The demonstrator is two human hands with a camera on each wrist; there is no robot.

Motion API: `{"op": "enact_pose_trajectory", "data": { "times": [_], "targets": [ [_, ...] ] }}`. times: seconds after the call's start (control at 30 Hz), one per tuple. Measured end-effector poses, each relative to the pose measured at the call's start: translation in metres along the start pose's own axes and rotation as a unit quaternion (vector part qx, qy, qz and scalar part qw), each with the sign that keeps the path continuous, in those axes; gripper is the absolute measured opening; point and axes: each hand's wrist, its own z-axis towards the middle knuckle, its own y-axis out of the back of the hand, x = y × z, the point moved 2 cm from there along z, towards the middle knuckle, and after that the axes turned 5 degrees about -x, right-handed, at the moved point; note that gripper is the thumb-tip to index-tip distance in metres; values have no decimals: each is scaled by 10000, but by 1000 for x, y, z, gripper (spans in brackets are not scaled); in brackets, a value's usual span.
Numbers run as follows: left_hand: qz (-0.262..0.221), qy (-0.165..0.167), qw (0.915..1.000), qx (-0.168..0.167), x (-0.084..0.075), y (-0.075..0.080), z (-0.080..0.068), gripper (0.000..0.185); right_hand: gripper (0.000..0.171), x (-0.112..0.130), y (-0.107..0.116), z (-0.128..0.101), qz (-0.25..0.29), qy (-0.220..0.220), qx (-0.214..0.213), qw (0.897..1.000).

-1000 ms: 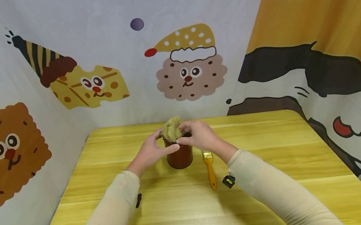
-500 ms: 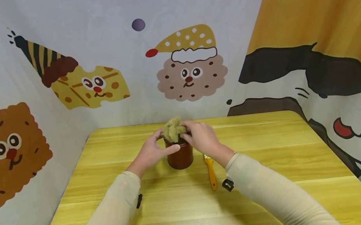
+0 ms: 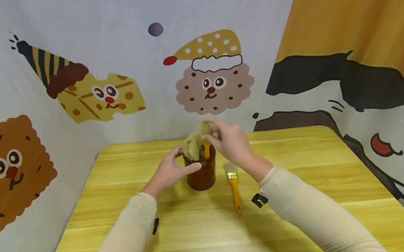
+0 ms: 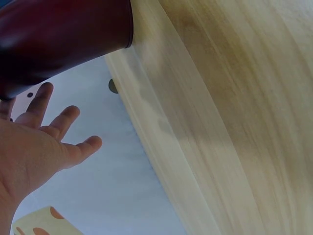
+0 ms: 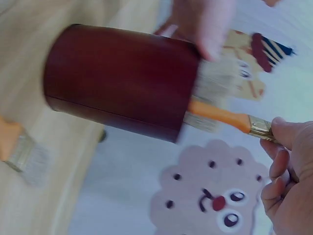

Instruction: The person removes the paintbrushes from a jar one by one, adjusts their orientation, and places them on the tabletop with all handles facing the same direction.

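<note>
On table (image 3: 188, 242), right hand (image 3: 233, 143) now lifts brush (image 3: 205, 141) from cup (image 3: 202, 171).

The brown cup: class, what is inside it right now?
Brushes stand bristles-up in the cup; the right hand pinches one brush by its ferrule. Their handle ends are hidden by the cup wall.

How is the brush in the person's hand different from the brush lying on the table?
The held brush stands with its orange handle down in the dark red cup, bristles up; the table brush lies flat on the yellow table. The right hand pinches the held brush near its metal band; no hand touches the table brush. The held brush sits among other bristles; the table brush lies alone beside the cup. Both have orange handles and pale bristles.
</note>
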Motion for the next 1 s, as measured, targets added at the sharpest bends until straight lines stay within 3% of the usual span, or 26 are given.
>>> {"op": "enact_pose_trajectory", "data": {
  "times": [0.1,0.27,0.4,0.5,0.73,1.0],
  "targets": [
    [40,73,10000,8,0,0,-1,99,44,-3,19,9,648,-224,-300,9972],
    [-3,141,9999,14,-1,1,-2,102,44,-17,50,18,1515,-1137,-355,9813],
    [-71,104,9999,47,-1,1,-3,100,46,-37,67,16,1614,-1833,34,9697],
    [-103,76,9999,70,0,1,-2,97,50,-56,72,9,1508,-2237,584,9611],
    [-105,26,9999,64,0,1,-2,97,53,-98,54,-23,1446,-3009,2239,9156],
    [-25,-11,10000,59,1,0,-1,99,55,-130,19,-62,1429,-3431,2921,8812]
  ]
}}
